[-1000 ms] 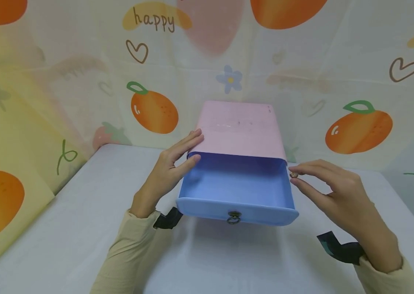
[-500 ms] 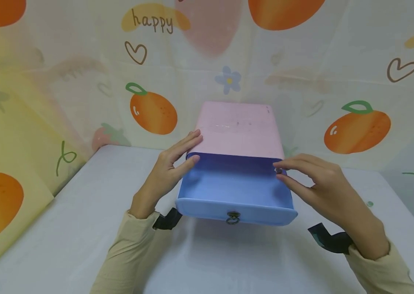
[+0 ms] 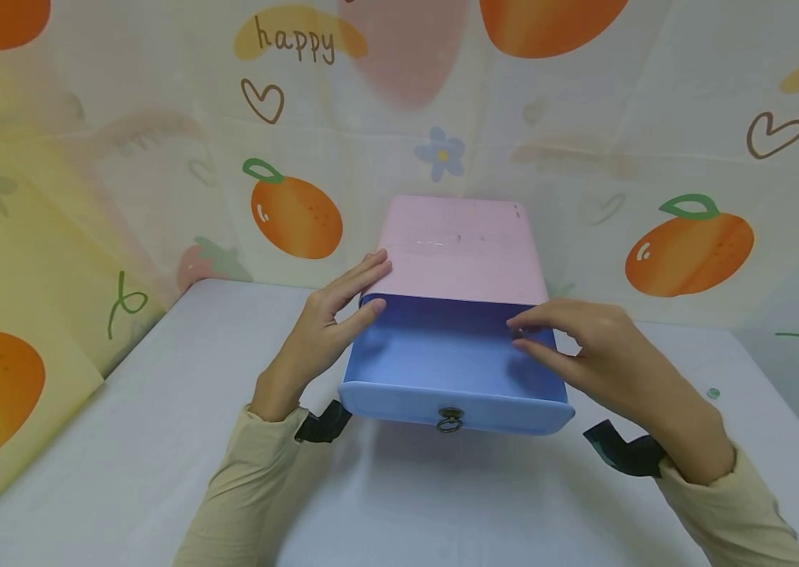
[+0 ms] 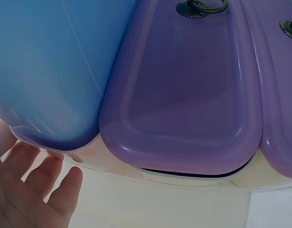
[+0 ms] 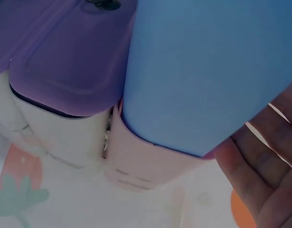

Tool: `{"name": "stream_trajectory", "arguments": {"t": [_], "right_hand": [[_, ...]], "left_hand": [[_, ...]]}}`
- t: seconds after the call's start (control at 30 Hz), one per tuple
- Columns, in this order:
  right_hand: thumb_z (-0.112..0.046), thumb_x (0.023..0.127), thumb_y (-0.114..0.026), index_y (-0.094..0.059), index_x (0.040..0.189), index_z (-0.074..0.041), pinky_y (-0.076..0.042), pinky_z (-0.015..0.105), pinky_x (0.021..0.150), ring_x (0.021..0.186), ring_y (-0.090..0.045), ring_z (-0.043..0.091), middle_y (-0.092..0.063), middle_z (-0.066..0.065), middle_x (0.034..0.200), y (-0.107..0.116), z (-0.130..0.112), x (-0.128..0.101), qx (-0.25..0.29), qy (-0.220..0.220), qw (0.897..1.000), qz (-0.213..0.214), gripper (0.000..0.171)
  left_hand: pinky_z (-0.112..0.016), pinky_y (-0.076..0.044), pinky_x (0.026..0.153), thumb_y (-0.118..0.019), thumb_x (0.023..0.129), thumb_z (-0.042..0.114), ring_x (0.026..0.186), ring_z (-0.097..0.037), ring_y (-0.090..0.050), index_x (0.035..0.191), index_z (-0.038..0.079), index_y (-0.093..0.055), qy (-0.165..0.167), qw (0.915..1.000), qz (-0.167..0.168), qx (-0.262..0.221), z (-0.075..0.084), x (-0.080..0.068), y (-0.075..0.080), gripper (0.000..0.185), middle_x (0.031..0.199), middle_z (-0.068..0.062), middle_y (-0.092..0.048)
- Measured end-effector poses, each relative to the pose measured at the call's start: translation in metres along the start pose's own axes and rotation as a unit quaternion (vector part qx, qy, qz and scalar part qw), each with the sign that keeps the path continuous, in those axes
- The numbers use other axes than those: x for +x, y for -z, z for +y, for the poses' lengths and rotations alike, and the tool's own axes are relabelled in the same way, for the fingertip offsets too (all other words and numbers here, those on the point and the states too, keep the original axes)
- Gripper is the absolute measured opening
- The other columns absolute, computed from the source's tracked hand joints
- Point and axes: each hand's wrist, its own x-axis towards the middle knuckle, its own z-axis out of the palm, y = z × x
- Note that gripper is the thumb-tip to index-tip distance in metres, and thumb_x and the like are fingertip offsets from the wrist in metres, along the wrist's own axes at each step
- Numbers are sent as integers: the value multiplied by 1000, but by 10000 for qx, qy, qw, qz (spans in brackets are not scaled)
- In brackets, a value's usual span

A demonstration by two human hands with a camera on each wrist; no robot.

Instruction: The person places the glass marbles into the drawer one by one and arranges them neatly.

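Observation:
A pink drawer cabinet (image 3: 463, 248) stands on the white table (image 3: 158, 441). Its blue top drawer (image 3: 442, 358) is pulled out towards me, with a metal ring handle (image 3: 451, 420) on the front. My left hand (image 3: 371, 285) lies flat against the cabinet's left side, fingers straight and thumb on the drawer's wall. My right hand (image 3: 518, 332) hovers over the drawer's right part and pinches a small dark object (image 3: 517, 335) between thumb and fingertips. From below, the left wrist view shows the blue drawer (image 4: 46, 71) over a shut purple drawer (image 4: 184, 95).
A printed backdrop (image 3: 300, 213) with oranges and hearts rises behind and at the left. A tiny green speck (image 3: 713, 392) lies on the table at the right. In the right wrist view the purple drawer (image 5: 65, 57) sits under the blue one (image 5: 212, 71).
My right hand has moved left with the small object, from beside the drawer's right wall to above its inside. The left hand and the drawer have stayed put.

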Motion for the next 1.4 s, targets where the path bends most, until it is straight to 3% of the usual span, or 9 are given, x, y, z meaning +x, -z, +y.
{"name": "stream_trajectory", "arguments": {"t": [0.1,0.33,0.57,0.9,1.4], "right_hand": [[-1,71,-86,-75,105,-7,-61,32,77,89,-74,17,-77,1,99,-2,0,2,-14,-30,9999,-137,37],[-1,73,-84,-75,101,-6,-57,18,76,86,-73,12,-76,-2,94,-5,4,8,57,120,9996,-239,29],[-2,74,-83,-76,99,-6,-61,32,74,85,-73,13,-77,-2,92,-8,4,13,81,87,9990,-431,27],[-5,80,-80,-76,101,-8,-61,33,78,87,-73,13,-76,-3,95,-10,-2,21,69,-211,9955,-922,22],[-6,83,-78,-76,100,-10,-60,35,80,87,-71,12,-76,-3,94,-17,-3,27,-93,-294,9891,-1442,17]], "left_hand": [[-40,-31,122,-59,98,16,149,-7,-31,146,17,-51,-18,10000,-5,-6,-1,0,0,48,157,6,-41],[-40,-31,122,-59,98,16,149,-7,-31,146,17,-51,-16,10000,-17,-13,-1,0,0,48,157,6,-41],[-40,-31,122,-59,98,16,149,-8,-31,146,16,-51,-33,10000,-11,-2,-1,0,0,48,157,6,-41],[-41,-31,122,-59,98,16,149,-8,-31,146,16,-51,-25,10000,-16,-4,-1,0,0,48,157,6,-41],[-42,-30,122,-59,98,15,149,-9,-31,146,15,-51,-17,10000,-40,-5,-1,1,1,48,158,5,-41]]}}
